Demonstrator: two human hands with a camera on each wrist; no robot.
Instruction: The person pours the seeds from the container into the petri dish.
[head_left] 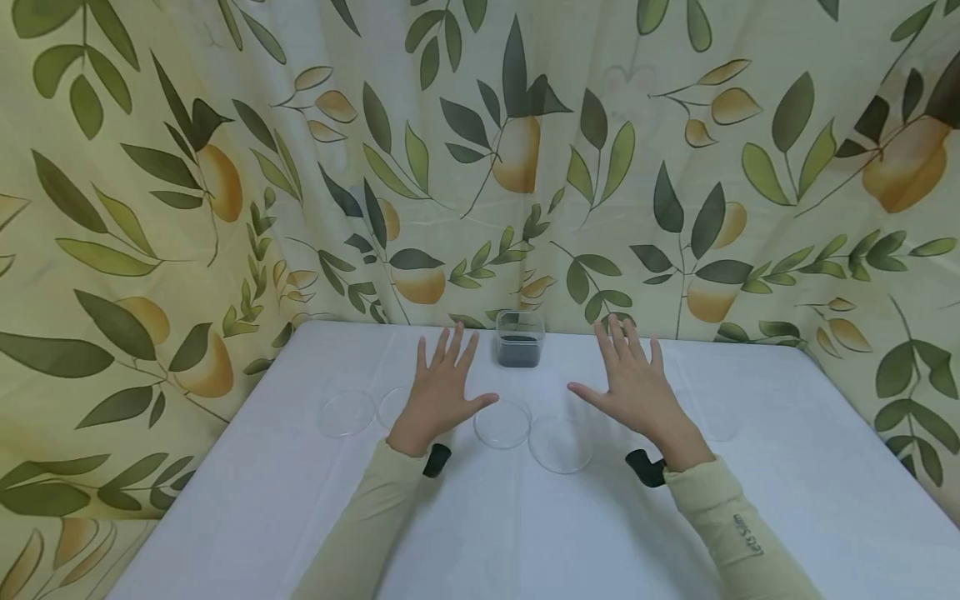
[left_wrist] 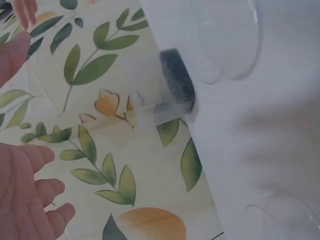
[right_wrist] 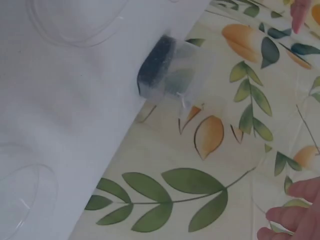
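Both hands are held up over the white table with fingers spread, holding nothing. My left hand [head_left: 438,393] is above a clear round dish [head_left: 392,407], partly covering it. Another clear dish [head_left: 347,414] lies farther left. Between the hands lie two more shallow clear dishes, one [head_left: 502,425] near the left thumb and one [head_left: 560,446] closer to me. My right hand [head_left: 637,387] hovers right of these. At the table's far edge stands a clear square tub [head_left: 519,340] with dark contents in its lower part; both wrist views show this tub [left_wrist: 176,80] [right_wrist: 159,67] too.
A faint clear round outline [head_left: 720,421] shows on the table right of the right hand. The white-covered table [head_left: 510,533] ends at a curtain [head_left: 480,167] printed with leaves and fruit, hanging just behind the tub. Dark straps sit at both wrists.
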